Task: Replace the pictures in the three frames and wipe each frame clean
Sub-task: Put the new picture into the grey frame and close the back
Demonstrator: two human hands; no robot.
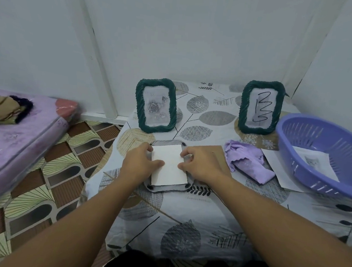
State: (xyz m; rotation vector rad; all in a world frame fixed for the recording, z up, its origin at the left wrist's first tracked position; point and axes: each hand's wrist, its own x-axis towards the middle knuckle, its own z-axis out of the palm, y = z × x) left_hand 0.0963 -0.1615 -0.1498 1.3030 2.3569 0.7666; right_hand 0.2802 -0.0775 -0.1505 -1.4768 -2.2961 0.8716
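A white sheet lies in the back of the third frame, which rests face down at the near middle of the table, presumably so the picture can be seated from behind; the left hand and right hand pinch the sheet's side edges with curled fingers, likely squaring it; a brown backing board waits just right, then the purple cloth and basket holding a print; two green frames stand upright behind.
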